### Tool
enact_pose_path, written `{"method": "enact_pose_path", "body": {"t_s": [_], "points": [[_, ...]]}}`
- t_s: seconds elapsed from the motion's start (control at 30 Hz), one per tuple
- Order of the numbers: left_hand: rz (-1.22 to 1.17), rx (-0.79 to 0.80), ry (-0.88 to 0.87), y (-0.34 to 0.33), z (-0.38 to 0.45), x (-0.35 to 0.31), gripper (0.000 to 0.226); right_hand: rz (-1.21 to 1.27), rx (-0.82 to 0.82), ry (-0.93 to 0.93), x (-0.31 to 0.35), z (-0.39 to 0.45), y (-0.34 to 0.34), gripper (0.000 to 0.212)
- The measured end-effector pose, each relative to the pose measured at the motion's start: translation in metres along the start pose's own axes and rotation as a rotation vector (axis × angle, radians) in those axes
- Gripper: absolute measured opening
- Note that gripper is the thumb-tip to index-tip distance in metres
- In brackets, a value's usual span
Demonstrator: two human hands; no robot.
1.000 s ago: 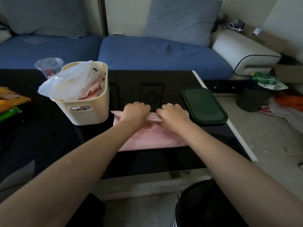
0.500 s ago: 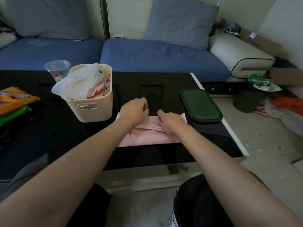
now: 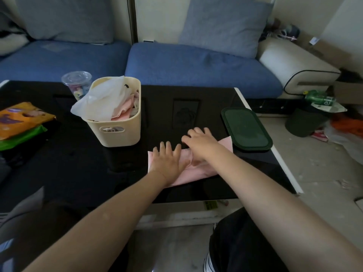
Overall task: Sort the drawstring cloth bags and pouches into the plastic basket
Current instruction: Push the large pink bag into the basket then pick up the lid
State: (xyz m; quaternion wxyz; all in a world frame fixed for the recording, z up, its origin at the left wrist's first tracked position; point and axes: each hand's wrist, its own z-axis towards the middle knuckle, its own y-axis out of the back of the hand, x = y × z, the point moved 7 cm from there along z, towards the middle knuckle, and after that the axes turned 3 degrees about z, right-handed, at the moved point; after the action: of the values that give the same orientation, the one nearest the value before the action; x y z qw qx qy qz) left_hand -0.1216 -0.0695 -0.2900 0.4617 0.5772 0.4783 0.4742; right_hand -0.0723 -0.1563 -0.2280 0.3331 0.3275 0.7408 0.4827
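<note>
A pink cloth bag lies folded on the black table, right of the cream plastic basket. My left hand presses flat on the bag's left part with fingers spread. My right hand lies flat over its far right part, fingers straight and reaching past the fold. The basket holds a white plastic bag and pink cloth pieces.
A dark green lid lies by the table's right edge, touching the pink bag's corner. A clear plastic cup stands behind the basket. Orange and green packets lie at the left. A blue sofa runs behind the table.
Both hands have uncurled from gripping the bag's top edge and now lie flat on it. The bag is folded narrower than a second ago.
</note>
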Motion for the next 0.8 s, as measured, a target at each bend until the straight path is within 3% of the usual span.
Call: {"method": "enact_pose_path", "body": {"t_s": [0.07, 0.17, 0.3, 0.43, 0.53, 0.63, 0.7, 0.8], "points": [[0.014, -0.030, 0.009, 0.003, -0.002, -0.002, 0.072, 0.052, 0.102, -0.002, 0.008, 0.004, -0.005, 0.073], [-0.060, 0.024, -0.014, 0.017, 0.009, 0.007, 0.068, 0.139, 0.186, -0.038, 0.012, 0.003, -0.009, 0.048], [-0.170, 0.169, -0.061, 0.055, 0.026, 0.024, 0.045, 0.155, 0.181, -0.057, 0.004, -0.001, 0.005, 0.054], [-0.088, -0.082, -0.104, 0.103, 0.035, 0.038, 0.037, 0.278, 0.161, -0.079, -0.012, -0.001, 0.043, 0.039], [-0.176, -0.412, -0.110, 0.145, 0.035, 0.058, 0.053, 0.119, -0.037, -0.182, -0.028, 0.000, 0.083, 0.027], [-0.234, -0.734, 0.195, 0.188, 0.028, 0.120, 0.049, 0.233, -0.246, -0.342, -0.054, 0.004, 0.108, 0.027], [-0.203, -0.596, 0.467, 0.188, 0.028, 0.166, 0.055, 0.497, -0.370, -0.420, -0.068, 0.005, 0.117, 0.028], [-0.218, -0.120, 0.661, 0.154, 0.026, 0.215, 0.075, 0.914, -0.514, -0.385, -0.060, 0.014, 0.134, 0.040]]}}
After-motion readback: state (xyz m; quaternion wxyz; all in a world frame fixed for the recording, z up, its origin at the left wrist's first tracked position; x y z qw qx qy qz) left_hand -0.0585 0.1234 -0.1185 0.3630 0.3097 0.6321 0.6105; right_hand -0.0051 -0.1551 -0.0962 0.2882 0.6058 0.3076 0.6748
